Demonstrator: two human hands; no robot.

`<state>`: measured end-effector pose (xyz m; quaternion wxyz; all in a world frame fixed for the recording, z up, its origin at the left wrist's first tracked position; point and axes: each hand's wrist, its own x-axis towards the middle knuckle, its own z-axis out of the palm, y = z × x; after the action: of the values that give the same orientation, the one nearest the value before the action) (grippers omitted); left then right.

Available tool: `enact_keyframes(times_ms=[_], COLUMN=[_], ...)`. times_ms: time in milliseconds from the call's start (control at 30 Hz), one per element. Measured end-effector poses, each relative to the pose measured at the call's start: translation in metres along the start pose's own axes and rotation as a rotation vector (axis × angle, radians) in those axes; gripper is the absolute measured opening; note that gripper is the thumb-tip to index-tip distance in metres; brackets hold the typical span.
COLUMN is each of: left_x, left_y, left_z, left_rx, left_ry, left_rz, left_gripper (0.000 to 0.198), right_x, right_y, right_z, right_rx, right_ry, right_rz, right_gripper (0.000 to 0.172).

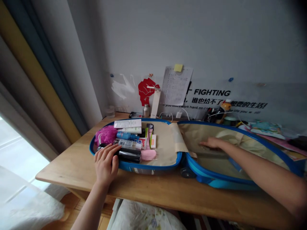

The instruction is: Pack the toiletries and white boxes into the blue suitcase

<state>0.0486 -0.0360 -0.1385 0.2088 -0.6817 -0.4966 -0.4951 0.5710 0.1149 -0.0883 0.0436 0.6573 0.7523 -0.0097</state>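
Note:
An open blue suitcase (153,167) with beige lining lies across the wooden desk. My left hand (106,161) rests over the front-left rim of its left half, fingers laid out beside a black bottle (130,155). Around that bottle lie a pink bath puff (105,135), a blue bottle (124,135), a clear bottle (127,143), a white box (127,123), several tubes and small packets, and a flat pink item (148,155). My right hand (211,143) reaches into the right half, fingers stretched out low against the lining; its fingertips are partly blurred.
The desk (72,163) has its front edge close to me. Along the wall stand a small silver bottle (145,110), a white lamp-like stand (155,103) and a clear cup (110,111). Clutter sits behind the right half. Below the desk is a seat with floral cloth (146,217).

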Motion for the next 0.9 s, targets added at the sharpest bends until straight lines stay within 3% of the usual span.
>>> enact_keyframes(times_ms=[167,433,733,900], left_x=[0.0,0.001,0.0,0.001], left_y=[0.0,0.001,0.0,0.0], left_z=[0.0,-0.001,0.0,0.0], left_rx=[0.0,0.003,-0.001,-0.002], left_ry=[0.001,-0.01,-0.024,-0.016], left_rz=[0.003,0.005,-0.021,-0.016], left_gripper=[0.034,0.034,0.035,0.035], right_x=[0.002,-0.005,-0.005,-0.002], right_y=[-0.007,-0.025,-0.029,-0.024], right_z=[0.007,0.008,0.011,0.016], right_rx=[0.007,0.034,0.019,0.041], right_ry=[-0.213,-0.297,-0.308,-0.152], right_rz=[0.161,0.104,0.098,-0.006], right_gripper=[0.04,0.03,0.03,0.028])
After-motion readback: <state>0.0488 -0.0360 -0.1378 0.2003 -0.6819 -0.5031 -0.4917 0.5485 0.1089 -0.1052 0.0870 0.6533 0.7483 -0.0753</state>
